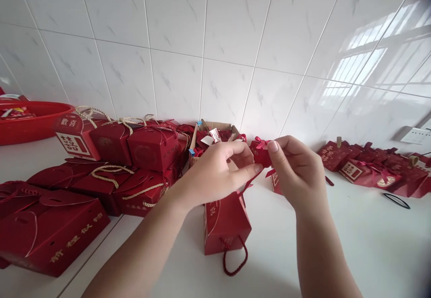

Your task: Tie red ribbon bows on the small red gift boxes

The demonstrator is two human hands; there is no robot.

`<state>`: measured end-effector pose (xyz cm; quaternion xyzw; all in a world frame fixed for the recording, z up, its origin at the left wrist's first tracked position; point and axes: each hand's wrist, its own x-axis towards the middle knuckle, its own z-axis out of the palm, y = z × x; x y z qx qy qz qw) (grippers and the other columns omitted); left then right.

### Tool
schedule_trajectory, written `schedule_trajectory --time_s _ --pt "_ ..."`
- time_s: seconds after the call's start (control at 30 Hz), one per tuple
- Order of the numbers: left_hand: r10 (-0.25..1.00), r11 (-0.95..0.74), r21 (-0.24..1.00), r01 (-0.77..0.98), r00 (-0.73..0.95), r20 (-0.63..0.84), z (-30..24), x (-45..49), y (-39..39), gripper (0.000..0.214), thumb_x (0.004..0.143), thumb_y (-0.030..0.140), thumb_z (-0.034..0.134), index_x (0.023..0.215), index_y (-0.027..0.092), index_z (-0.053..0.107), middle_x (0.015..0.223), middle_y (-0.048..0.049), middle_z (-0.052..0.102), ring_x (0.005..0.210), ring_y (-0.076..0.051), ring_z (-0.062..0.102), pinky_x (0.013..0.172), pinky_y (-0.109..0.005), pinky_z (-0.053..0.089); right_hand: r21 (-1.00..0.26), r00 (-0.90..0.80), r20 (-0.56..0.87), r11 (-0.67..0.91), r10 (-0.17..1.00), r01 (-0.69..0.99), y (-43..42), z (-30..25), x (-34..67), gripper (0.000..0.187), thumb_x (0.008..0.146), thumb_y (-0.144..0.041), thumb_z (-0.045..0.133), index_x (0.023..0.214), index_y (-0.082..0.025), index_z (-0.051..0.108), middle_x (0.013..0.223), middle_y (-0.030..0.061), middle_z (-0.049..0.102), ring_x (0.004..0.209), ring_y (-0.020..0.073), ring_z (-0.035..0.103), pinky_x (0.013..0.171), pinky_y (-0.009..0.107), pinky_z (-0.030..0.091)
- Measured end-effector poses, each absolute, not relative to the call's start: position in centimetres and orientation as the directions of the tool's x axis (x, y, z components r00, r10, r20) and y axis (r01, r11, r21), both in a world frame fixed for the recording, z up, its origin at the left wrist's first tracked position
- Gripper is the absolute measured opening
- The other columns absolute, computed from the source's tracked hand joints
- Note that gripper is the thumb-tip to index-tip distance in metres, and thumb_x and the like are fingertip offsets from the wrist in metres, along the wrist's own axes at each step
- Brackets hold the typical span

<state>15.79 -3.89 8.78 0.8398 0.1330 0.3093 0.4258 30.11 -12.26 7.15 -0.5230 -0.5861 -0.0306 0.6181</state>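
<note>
A small red favor box [260,155] with a pink-red ribbon bow on top is held up between my two hands. My right hand [298,170] pinches it at its right edge beside the bow, thumb against the front. On the other side, my left hand [222,170] has its thumb and fingertips closed on the box's left edge. Below them, a larger red gift box [227,226] with a dark red rope handle rests on the white table; its upper part is hidden by my left hand. Another small red box [275,183] shows partly behind my right hand.
Stacked red gift boxes [153,147] with rope handles fill the left side. An open cardboard carton [220,126] of red items stands against the tiled wall. A red basin [37,120] is far left. Small red boxes [370,174] and a black loop [397,200] lie right.
</note>
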Motion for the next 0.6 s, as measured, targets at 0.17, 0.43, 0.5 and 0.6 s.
schedule_trajectory --time_s 0.17,0.43,0.5,0.6 --pt "0.486 -0.474 0.853 -0.218 0.743 0.460 9.4 13.9 -4.5 0.016 0.081 0.024 0.062 0.067 0.019 0.054 0.065 0.0023 0.054 0.056 -0.011 0.054 0.048 -0.023 0.042 -0.681 0.279 0.689 0.466 0.668 0.566 -12.7 7.3 29.6 0.029 0.091 -0.044 0.048 0.073 -0.021 0.052 0.065 -0.0008 0.053 0.059 0.0121 0.053 0.055 0.024 0.045" --pt "0.577 -0.311 0.822 -0.476 0.593 0.562 10.5 10.9 -5.4 0.006 0.087 0.015 0.054 0.088 0.021 0.055 0.062 0.0021 0.055 0.054 -0.010 0.056 0.046 -0.019 0.044 -0.703 0.065 0.555 0.426 0.829 0.570 -14.2 7.3 31.6 0.027 0.086 -0.047 0.054 0.079 -0.020 0.056 0.062 -0.0015 0.047 0.046 0.0080 0.037 0.041 0.022 0.031" --pt "0.646 -0.265 0.768 -0.583 0.485 0.590 11.0 10.4 -4.7 0.011 0.086 0.009 0.049 0.086 0.017 0.056 0.061 0.0024 0.051 0.049 -0.007 0.054 0.043 -0.017 0.042 -0.676 0.090 0.543 0.371 0.835 0.637 -14.8 7.5 32.6 0.026 0.083 -0.044 0.060 0.075 -0.020 0.058 0.058 -0.0024 0.043 0.047 0.0082 0.035 0.040 0.022 0.028" --pt "0.727 -0.116 0.701 -0.703 0.421 0.543 11.8 9.4 -3.9 0.016 0.085 0.006 0.042 0.079 0.011 0.055 0.054 0.0043 0.043 0.040 -0.004 0.048 0.038 -0.015 0.039 -0.664 0.206 0.558 0.284 0.804 0.692 -15.7 7.8 34.0 0.025 0.080 -0.041 0.065 0.070 -0.019 0.059 0.054 -0.0030 0.041 0.047 0.0085 0.033 0.041 0.022 0.026"
